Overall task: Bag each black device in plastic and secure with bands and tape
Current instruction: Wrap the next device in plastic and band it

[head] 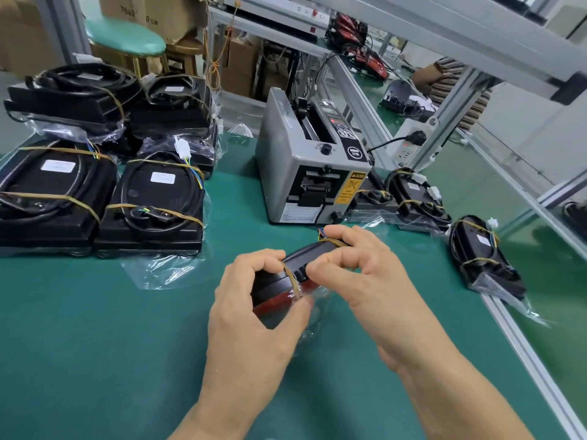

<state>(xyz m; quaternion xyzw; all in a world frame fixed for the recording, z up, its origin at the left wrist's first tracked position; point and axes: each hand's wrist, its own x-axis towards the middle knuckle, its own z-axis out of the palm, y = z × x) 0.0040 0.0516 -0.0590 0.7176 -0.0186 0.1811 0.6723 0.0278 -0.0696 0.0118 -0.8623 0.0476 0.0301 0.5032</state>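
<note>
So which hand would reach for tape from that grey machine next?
Probably the right hand: it is nearer the tape dispenser, while the left hand grips the bagged device.

You can make out "75x" and "cm" on the cardboard box [149, 11]; the tape machine's [309, 173] yellow warning sticker [349, 187] stays unreadable.

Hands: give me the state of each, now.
Left hand: curled around the bagged black device, holding it.
Right hand: fingers pinching the same device near its rubber band.

Bare mat [95, 344] lies open below bagged devices [149, 198] and tape dispenser [305, 173].
</note>
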